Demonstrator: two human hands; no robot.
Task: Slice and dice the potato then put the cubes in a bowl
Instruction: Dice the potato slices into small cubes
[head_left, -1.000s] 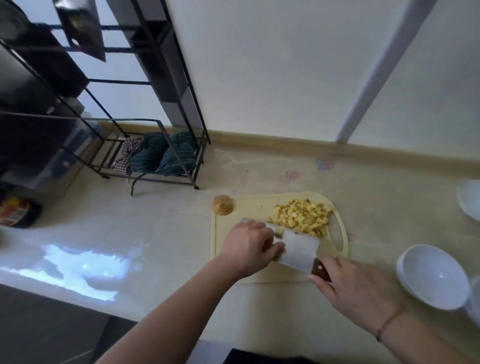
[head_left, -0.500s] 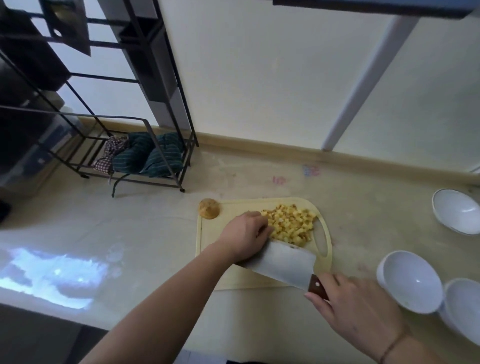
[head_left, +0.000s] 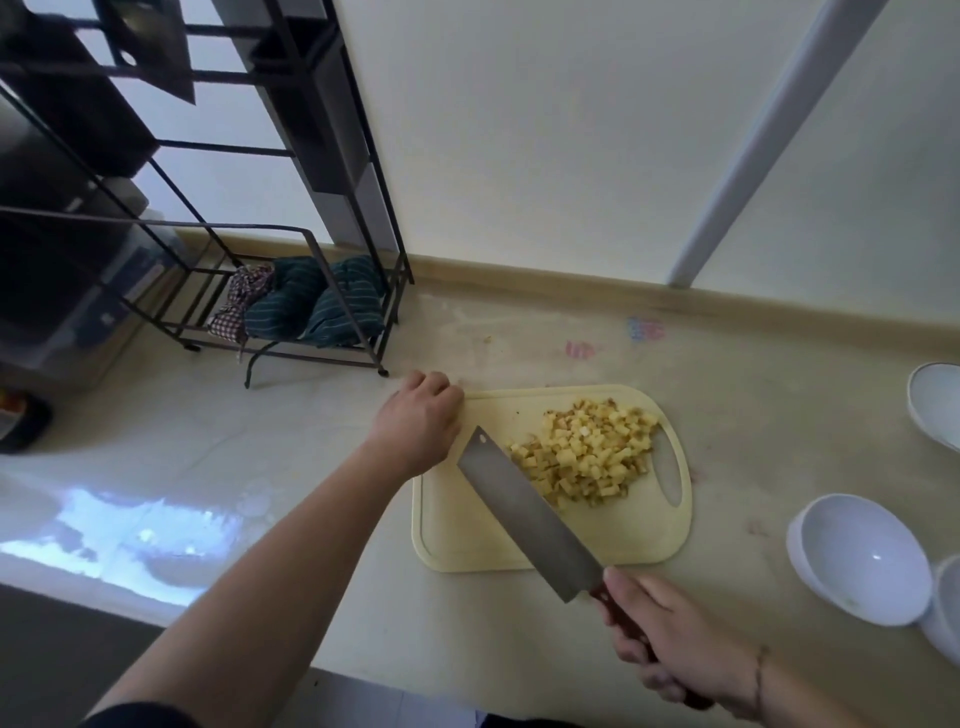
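Potato cubes (head_left: 589, 454) lie in a loose yellow heap on the far right part of the pale cutting board (head_left: 467, 545), beside its handle slot. The board rests on the beige table (head_left: 311, 467).

The right hand (head_left: 670, 636) has its fingers wrapped round the dark red handle of a cleaver (head_left: 524, 512). The broad steel blade slants up and to the left over the board, its tip near the left hand and its long edge just beside the heap of cubes.

The left hand (head_left: 418, 421) sits at the board's far left corner with its fingers curled under; whether they grasp anything there cannot be told.

A white bowl (head_left: 862, 558) stands on the table to the right of the board, apart from it. Parts of two more bowls show at the right edge.

A black wire rack (head_left: 291, 249) stands at the back left, with striped cloths (head_left: 311, 306) bundled on its bottom shelf.
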